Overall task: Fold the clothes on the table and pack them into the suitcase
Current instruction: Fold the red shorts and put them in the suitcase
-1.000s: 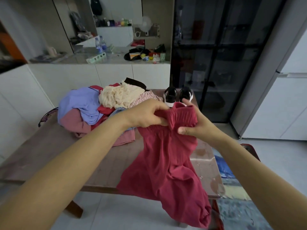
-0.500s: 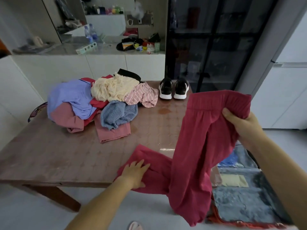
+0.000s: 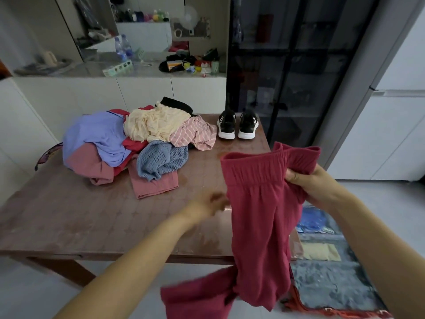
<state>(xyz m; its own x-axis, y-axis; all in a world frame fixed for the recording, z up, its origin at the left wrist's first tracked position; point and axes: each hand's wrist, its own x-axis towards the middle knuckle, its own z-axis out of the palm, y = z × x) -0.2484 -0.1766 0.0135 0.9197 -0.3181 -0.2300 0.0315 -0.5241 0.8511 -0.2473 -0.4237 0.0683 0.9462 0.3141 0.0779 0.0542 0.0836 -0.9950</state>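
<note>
Red trousers (image 3: 259, 215) hang by the waistband from the right hand (image 3: 310, 183), whose fingers curl tightly round its right end, above the table (image 3: 92, 222) corner. The left hand (image 3: 211, 203) has lifted off the leg it was pressing flat. It now reaches, blurred, just left of the waistband, and its grip cannot be told. Folding has likely barely begun. The suitcase (image 3: 333, 284) lies open below the right fingers.
</note>
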